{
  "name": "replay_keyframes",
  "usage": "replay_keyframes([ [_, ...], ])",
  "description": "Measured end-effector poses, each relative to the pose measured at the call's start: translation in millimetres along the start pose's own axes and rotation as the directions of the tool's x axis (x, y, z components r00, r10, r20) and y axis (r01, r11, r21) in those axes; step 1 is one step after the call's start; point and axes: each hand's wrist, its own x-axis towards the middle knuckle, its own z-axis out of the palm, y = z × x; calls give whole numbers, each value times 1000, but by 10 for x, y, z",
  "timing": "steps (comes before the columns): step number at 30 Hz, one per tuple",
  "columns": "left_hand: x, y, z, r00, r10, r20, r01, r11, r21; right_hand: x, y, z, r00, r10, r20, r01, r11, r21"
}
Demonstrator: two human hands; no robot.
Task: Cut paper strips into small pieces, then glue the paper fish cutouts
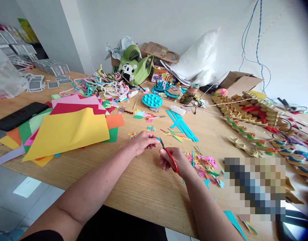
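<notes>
My right hand (172, 160) is closed round the red handles of a pair of scissors (171, 157), whose dark blades point up and to the left. The blade tips meet a small blue paper piece (158, 140), pinched between the thumb and fingers of my left hand (145, 143). Just behind my hands are thin yellow, red and green paper strips (176, 134) and a small pile of blue bits (151, 128). Orange and yellow dots (132, 135) lie beside my left hand. Wider blue strips (183, 125) cross each other farther back.
Coloured paper sheets (70, 132) and a black phone-like object (20, 115) are at left. Paper scraps (202, 165) lie right of my right hand. Pipe cleaners (98, 83), a green panda bag (136, 68) and a jar (189, 94) stand behind; egg-carton pieces (244, 110) fill the right.
</notes>
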Motion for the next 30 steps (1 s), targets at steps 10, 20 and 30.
replay_keyframes([
  [10, 10, -14, -5, 1000, 8, 9, -8, 1000, 19, 0, 14, 7, 1000, -1, 1, 1, 1000, 18],
  [20, -3, -5, -8, 1000, 10, 25, -11, 999, 50, 5, 13, 15, 1000, 7, 5, -7, 1000, 26],
  [30, -25, 24, 8, 998, -39, 49, 36, 998, 57, 12, 8, 12, 1000, 12, -21, -12, 1000, 15],
])
